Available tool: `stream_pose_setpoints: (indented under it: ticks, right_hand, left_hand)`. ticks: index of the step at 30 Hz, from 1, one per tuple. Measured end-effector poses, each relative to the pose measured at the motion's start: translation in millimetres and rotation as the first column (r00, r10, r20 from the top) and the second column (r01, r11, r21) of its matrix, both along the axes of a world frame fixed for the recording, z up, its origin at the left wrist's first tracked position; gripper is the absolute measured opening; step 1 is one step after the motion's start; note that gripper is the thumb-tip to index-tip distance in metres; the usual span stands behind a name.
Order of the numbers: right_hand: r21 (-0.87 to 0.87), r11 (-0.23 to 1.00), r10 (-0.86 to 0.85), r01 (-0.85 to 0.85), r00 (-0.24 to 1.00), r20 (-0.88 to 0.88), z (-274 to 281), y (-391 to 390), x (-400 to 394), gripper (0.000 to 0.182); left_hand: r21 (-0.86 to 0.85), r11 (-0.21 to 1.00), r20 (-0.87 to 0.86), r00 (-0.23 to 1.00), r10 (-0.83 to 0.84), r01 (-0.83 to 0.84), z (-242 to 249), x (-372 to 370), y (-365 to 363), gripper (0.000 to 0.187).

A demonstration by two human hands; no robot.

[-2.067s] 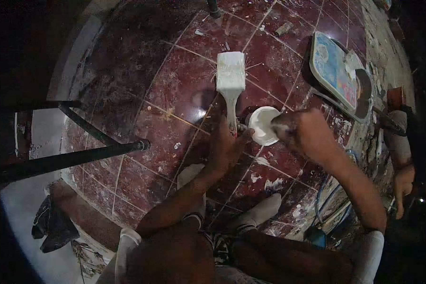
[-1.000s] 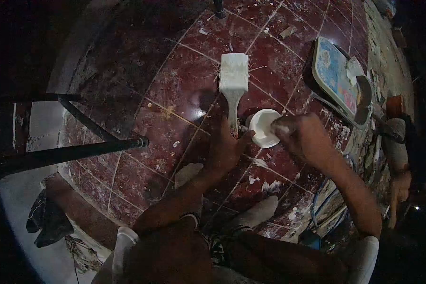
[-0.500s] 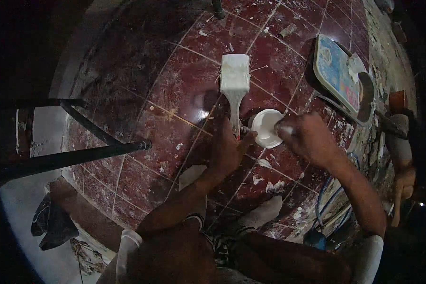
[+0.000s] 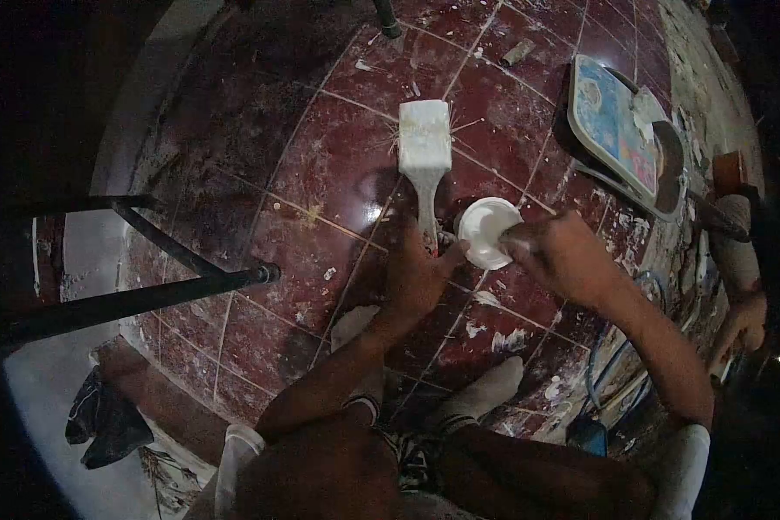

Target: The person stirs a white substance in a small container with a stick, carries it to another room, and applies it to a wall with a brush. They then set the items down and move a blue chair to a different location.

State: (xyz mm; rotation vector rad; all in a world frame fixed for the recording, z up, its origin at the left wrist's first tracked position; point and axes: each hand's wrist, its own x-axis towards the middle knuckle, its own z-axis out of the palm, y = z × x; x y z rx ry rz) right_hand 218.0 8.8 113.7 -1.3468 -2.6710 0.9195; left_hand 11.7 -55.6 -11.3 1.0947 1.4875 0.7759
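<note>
My left hand (image 4: 418, 276) is closed round the handle of a wide paintbrush (image 4: 425, 143), whose white-coated bristles point away from me. Its thumb reaches to the left rim of a small white cup (image 4: 478, 227) with white material inside. At the cup's right side, my right hand (image 4: 563, 256) is closed, fingertips at the rim and partly over the opening. What those fingers hold, if anything, is hidden.
A blue-topped stool or board (image 4: 614, 121) in a pale frame is at the upper right. Black metal legs (image 4: 139, 295) come in from the left. A dark cloth (image 4: 108, 420) lies lower left. At the right edge, another person's hand (image 4: 741, 325) shows.
My right hand's fingers have shifted slightly at the cup. The other person's hand at the right has changed position. The whole view has moved a little.
</note>
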Motion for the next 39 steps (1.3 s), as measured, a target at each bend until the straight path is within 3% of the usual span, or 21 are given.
stream_pose_setpoints:
  ticks: [1, 3, 5, 6, 8, 9, 13, 15, 16, 18, 21, 22, 24, 28, 30, 31, 33, 34, 35, 37, 39]
  right_hand:
    - [-0.001, 1.000, 0.000, 0.000, 1.000, 0.000, 2, 1, 1, 0.014]
    - [-0.004, 1.000, 0.008, -0.008, 0.966, 0.259, 7, 3, 4, 0.013]
    - [0.010, 0.999, -0.051, 0.050, 0.986, 0.159, 1, 0, 3, 0.013]
    - [0.018, 0.994, -0.106, 0.105, 0.993, 0.055, -2, -1, 3, 0.012]
    - [0.002, 0.999, -0.045, 0.045, 0.996, 0.080, -5, -3, 7, 0.012]
    - [-0.017, 1.000, 0.017, -0.016, 0.994, 0.106, -5, -4, 9, 0.012]
    - [0.038, 0.996, -0.086, 0.081, 0.986, 0.141, 9, -3, 2, 0.012]
    - [0.062, 0.998, 0.020, -0.021, 1.000, 0.008, 4, -7, 2, 0.012]
    - [0.061, 0.998, 0.021, -0.022, 1.000, 0.009, 6, -6, 1, 0.012]
    - [0.050, 0.998, 0.015, -0.027, 0.972, 0.235, 14, -4, -1, 0.012]
    - [-0.007, 0.990, -0.141, 0.143, 0.984, 0.110, 15, 0, -6, 0.011]
    - [-0.008, 0.990, -0.140, 0.142, 0.984, 0.110, 13, 1, -3, 0.011]
    - [-0.044, 0.998, 0.042, -0.036, 0.987, 0.156, 7, 3, 4, 0.015]
    - [0.118, 0.993, -0.049, 0.023, 0.974, 0.223, 10, 9, -3, 0.013]
    - [0.010, 1.000, -0.007, 0.007, 1.000, 0.013, 10, 8, -5, 0.013]
    - [0.010, 1.000, -0.006, 0.005, 1.000, 0.013, 10, 9, -4, 0.013]
    - [0.074, 0.994, 0.056, -0.082, 0.950, 0.308, 8, 10, 0, 0.013]
    - [0.074, 0.994, 0.055, -0.081, 0.950, 0.307, 6, 9, 0, 0.013]
    - [0.117, 0.993, 0.002, -0.029, 0.973, 0.231, 2, 7, -1, 0.013]
    - [0.157, 0.987, -0.048, 0.023, 0.987, 0.153, 1, 6, -1, 0.012]
    - [-0.023, 0.996, 0.090, -0.087, 0.986, 0.137, 6, 4, 1, 0.013]
  left_hand:
    - [-0.044, 0.999, 0.011, 1.000, 0.010, -0.009, 2, 1, 0, 0.078]
    - [0.017, 1.000, -0.013, 1.000, -0.005, 0.006, 20, -2, 4, 0.076]
    - [0.080, 0.997, -0.040, 0.999, -0.021, 0.024, 20, -2, 5, 0.074]
    - [0.011, 1.000, 0.025, 1.000, 0.000, 0.000, 14, -1, 6, 0.072]
    - [-0.059, 0.998, 0.087, 0.996, 0.026, -0.021, 8, -1, 3, 0.070]
    - [-0.052, 0.999, 0.005, 1.000, 0.000, 0.000, 24, -2, 6, 0.067]
    - [-0.073, 0.997, -0.104, 0.994, -0.045, 0.037, 35, -4, 9, 0.066]
    - [-0.038, 0.999, -0.044, 0.999, -0.018, 0.016, 24, -3, 7, 0.067]
    - [-0.004, 1.000, 0.018, 1.000, 0.008, -0.007, 19, -3, 6, 0.068]
    - [-0.017, 1.000, -0.011, 1.000, -0.009, 0.009, 16, -3, 6, 0.068]
    - [-0.042, 0.999, -0.061, 0.998, -0.016, 0.013, 18, -2, 6, 0.069]
    - [-0.054, 0.999, -0.080, 0.997, -0.002, -0.003, 19, -2, 5, 0.069]
    - [-0.031, 0.999, -0.068, 0.998, 0.006, -0.008, 12, -1, 2, 0.070]
    - [0.055, 0.998, -0.082, 0.997, -0.006, 0.010, 14, -3, 4, 0.072]
    - [0.028, 0.999, -0.100, 0.995, -0.016, 0.019, 19, -4, 6, 0.073]
    - [0.002, 1.000, -0.116, 0.993, -0.028, 0.028, 20, -4, 7, 0.074]
    - [0.122, 0.993, -0.117, 0.993, 0.009, 0.006, 7, -2, 3, 0.073]
    - [0.240, 0.971, -0.115, 0.992, 0.044, -0.015, 1, -1, 1, 0.073]
    - [0.239, 0.971, -0.115, 0.992, 0.044, -0.015, -2, -2, -1, 0.073]
    - [0.046, 0.999, -0.064, 0.998, -0.016, 0.019, 7, -5, 2, 0.071]
    - [0.016, 1.000, -0.057, 0.998, -0.021, 0.022, 15, -5, 4, 0.070]
